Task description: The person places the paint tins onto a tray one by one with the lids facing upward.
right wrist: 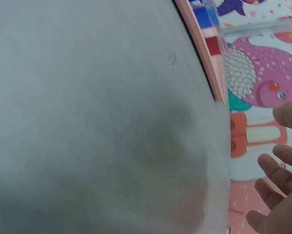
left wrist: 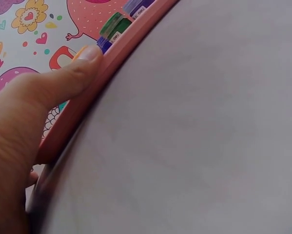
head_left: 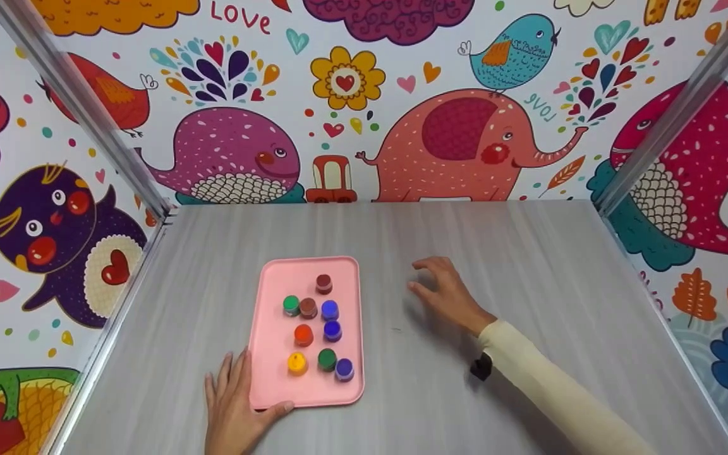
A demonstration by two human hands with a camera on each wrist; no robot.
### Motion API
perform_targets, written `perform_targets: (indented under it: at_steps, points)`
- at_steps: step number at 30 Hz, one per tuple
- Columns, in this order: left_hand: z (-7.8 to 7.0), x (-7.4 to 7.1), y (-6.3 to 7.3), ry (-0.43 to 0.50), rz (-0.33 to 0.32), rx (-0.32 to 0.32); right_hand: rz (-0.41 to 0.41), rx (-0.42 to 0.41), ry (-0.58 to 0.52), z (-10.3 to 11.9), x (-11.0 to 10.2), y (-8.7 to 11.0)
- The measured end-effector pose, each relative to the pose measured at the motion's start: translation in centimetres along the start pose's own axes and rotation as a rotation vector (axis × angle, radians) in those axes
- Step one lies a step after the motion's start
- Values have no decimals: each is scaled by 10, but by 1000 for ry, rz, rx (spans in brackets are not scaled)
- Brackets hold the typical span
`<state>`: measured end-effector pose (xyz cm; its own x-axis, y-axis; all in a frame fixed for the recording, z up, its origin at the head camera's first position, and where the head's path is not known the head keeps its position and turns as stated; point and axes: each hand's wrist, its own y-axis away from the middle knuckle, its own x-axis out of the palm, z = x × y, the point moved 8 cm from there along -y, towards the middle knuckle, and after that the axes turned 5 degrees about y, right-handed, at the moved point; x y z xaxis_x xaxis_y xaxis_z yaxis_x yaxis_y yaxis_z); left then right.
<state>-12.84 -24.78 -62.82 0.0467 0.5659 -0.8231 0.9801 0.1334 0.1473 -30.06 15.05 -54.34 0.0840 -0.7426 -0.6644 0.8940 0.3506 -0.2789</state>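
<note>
A pink tray (head_left: pixel 267 385) lies on the table with several small paint pots standing in it. My left hand (head_left: pixel 232 404) holds its near left corner, thumb over the near rim and fingers along the left side. In the left wrist view the thumb (left wrist: pixel 70 80) rests on the rim. The pots include a yellow one (head_left: pixel 297 363), an orange-red one (head_left: pixel 303 335), a dark green one (head_left: pixel 327 359) and a purple one (head_left: pixel 344 370). To the right of the tray, my right hand (head_left: pixel 452 297) hovers over the table, fingers loosely bent, holding nothing.
Farther up the tray stand a maroon pot (head_left: pixel 323 284), a light green pot (head_left: pixel 291 306), a brown pot (head_left: pixel 308 308) and two blue pots (head_left: pixel 331 331). Patterned walls with metal corner strips (head_left: pixel 102 114) enclose the grey table (head_left: pixel 465 240) at the back and sides.
</note>
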Motion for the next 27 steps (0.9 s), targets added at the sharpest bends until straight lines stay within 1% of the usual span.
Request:
perform_targets:
  at_steps: [2, 4, 9, 12, 14, 20, 23, 25, 27]
  points:
    - [-2, 1, -2, 1, -1, 11, -4, 48, 7, -8, -10, 7]
    - [-4, 2, -3, 3, 2, 22, -12, 74, 22, -14, -20, 15]
    - [-3, 0, -7, -7, 23, 34, -54, 90, 49, -24, -36, 30]
    - [0, -6, -9, -1, 32, 32, -75, 86, 64, -26, -40, 36]
    - [3, -12, -10, 19, 45, 23, -88, 81, 77, -26, -42, 39]
    - [10, -27, -6, 127, 91, -19, -109, 80, 93, -27, -50, 48]
    - [4, -32, -7, 129, 88, -9, -108, 102, 93, -29, -55, 54]
    - [-4, -36, -10, 94, 82, 10, -106, 106, 107, -31, -60, 57]
    - [-17, -42, -14, 47, 68, 47, -104, 114, 127, -34, -64, 60]
